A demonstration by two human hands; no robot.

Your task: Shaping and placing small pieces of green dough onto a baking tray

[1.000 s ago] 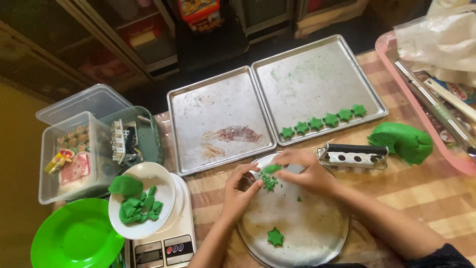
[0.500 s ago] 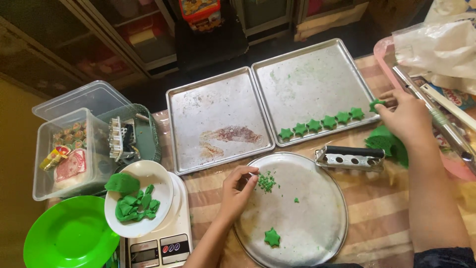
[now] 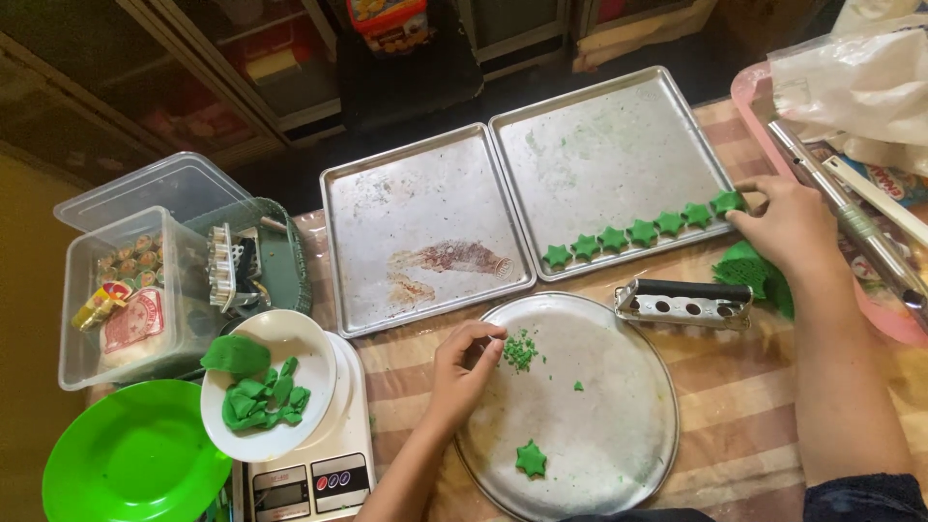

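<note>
The left hand rests on the left rim of the round tray at the table's near edge, fingers curled and pinched beside a heap of green crumbs; whether it grips any crumb cannot be told; a single star lies toward the tray's near side, well apart from the crumbs. The right hand reaches to the near right corner of the right baking tray, fingertips grasping the last star in a row of stars along that tray's near edge; the left baking tray lies just beside it, bare but for a brown smear. A metal cutter lies between the round tray and the row; a dough lump sits under the right wrist. At the table's left edge a white bowl of dough scraps stands on a scale, a green plate beside it.
</note>
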